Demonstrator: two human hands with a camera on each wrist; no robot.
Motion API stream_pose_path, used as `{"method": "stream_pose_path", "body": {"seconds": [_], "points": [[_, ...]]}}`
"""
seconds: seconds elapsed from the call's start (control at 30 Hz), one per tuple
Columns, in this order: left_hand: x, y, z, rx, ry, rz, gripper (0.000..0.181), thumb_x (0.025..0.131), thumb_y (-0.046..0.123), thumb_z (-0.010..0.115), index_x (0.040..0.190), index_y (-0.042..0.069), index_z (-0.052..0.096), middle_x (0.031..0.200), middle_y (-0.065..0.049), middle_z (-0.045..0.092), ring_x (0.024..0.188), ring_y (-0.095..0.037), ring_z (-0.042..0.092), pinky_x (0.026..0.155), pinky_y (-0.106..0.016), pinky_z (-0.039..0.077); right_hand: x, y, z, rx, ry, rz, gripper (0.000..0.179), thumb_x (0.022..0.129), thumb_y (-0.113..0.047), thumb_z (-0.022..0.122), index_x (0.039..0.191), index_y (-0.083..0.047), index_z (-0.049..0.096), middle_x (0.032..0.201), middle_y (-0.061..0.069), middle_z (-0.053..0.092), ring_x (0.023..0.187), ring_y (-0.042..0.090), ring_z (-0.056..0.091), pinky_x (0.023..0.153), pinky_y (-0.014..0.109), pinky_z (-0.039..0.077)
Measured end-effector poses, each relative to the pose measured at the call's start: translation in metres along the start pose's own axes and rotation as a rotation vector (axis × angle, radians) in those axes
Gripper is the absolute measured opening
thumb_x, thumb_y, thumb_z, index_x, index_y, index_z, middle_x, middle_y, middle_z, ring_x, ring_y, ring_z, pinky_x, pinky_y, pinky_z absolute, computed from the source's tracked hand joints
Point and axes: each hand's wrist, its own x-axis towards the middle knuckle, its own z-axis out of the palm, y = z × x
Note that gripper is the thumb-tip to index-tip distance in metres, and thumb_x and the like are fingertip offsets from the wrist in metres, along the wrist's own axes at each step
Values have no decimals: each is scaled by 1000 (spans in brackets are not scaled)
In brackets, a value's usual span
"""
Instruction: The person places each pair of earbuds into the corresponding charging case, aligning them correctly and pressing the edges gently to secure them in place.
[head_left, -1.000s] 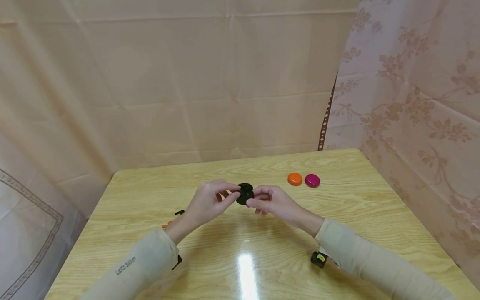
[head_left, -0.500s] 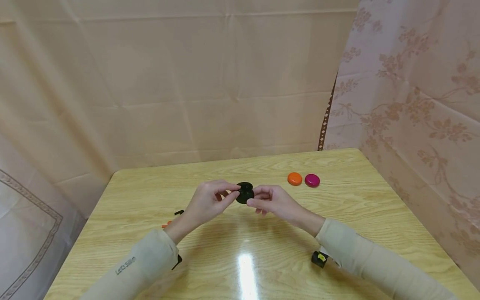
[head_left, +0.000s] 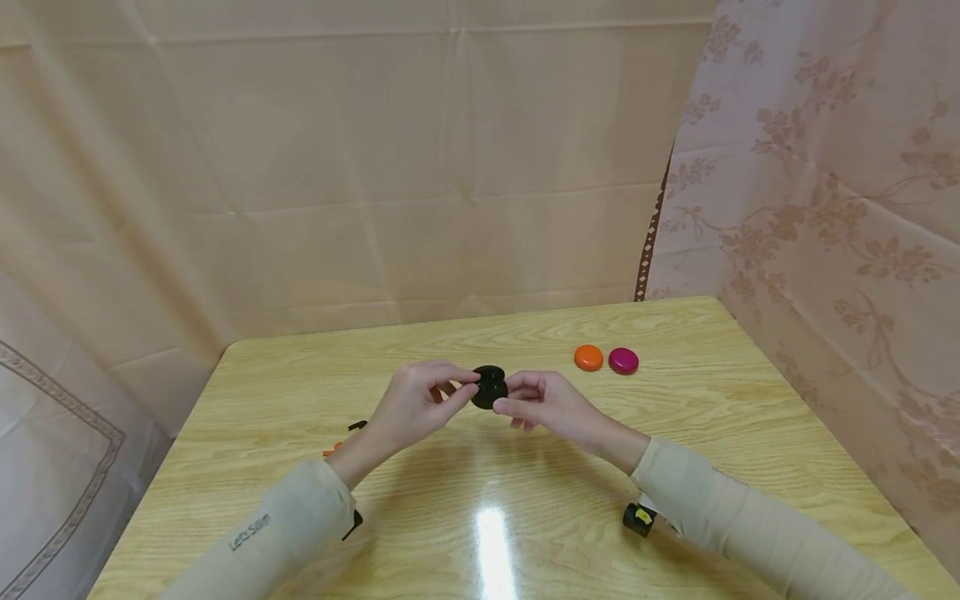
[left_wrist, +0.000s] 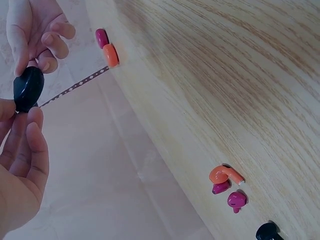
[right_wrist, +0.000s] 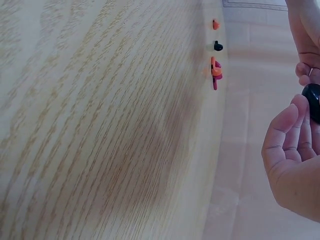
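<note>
- toward the left edge of the tabletop [head_left: 262, 375], a lone orange earbud [right_wrist: 215, 24] and a black earbud [right_wrist: 218, 46] lie near each other.
- next to them, seen only by the wrist views, another orange earbud [left_wrist: 226, 174] overlaps a purple earbud [left_wrist: 220, 187], with a second purple earbud [left_wrist: 237, 199] just beside; i cannot tell whether they all touch.
- the left sleeve [head_left: 300, 508] and wrist cross in front of this group in the head view, so they stand in the way of seeing it whole.
- the left hand [head_left: 422, 396] pinches the left side of a black case [head_left: 491, 397] between thumb and forefinger.
- the black case is lifted above the tabletop, between both hands and nearer the far edge; its lid looks tipped up from the base. what sits inside is too small to tell.
- the step in hand seems to be handling the raised case; a next move would call for a steady base and light pressure on the lid.
- the right hand [head_left: 551, 403] grips the case's right side, thumb in front, fingers behind.
- toward the far right corner, an orange disc [head_left: 588, 357] and a purple disc [head_left: 623, 361] lie side by side, probably closed cases, out of the hands' way.
- a small black box [head_left: 637, 518] sits under the right sleeve [head_left: 720, 500].
</note>
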Motion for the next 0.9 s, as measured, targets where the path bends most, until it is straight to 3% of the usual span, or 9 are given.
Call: {"method": "stream_pose_path", "body": {"seconds": [0.23,0.37,0.43,0.57,0.73,0.9], "points": [[0,-5,-8,8,-18,26,14,90,9,78,104,7,79,95,-1,76,73,-8,68,57,-23,54,-1,1,-2,12,1,1,38,96,-28,74,123,-3,66,99,10,73,84,31,66,75,39,58],[1,-10,-23,35,-61,-32,18,91,12,78,109,9,78,103,-1,75,77,-9,69,60,-24,55,-1,1,-4,18,6,3,38,96,-26,73,124,-1,65,100,10,73,84,32,66,76,41,58],[0,-13,-33,51,-114,-92,23,92,16,78,114,10,76,107,-1,74,81,-11,69,64,-25,56,-1,2,-4,16,11,6,40,96,-26,73,124,0,64,99,9,73,85,31,67,78,43,58],[-6,-24,-54,138,-279,-204,34,94,25,76,125,11,71,114,-2,72,89,-14,68,69,-28,57,0,3,-3,17,19,16,43,95,-26,74,126,2,62,99,9,73,87,33,68,79,46,58],[-17,-42,-76,264,-476,-314,40,94,29,75,127,8,69,116,-7,69,96,-24,67,80,-39,56,0,3,-2,13,16,16,44,95,-26,74,126,2,62,99,9,73,89,38,67,79,45,58],[-29,-58,-87,319,-559,-384,39,91,23,77,123,2,69,109,-14,70,96,-33,69,81,-46,56,-1,3,-2,15,13,15,43,96,-27,74,126,1,62,99,9,73,90,40,67,81,50,57]]}}
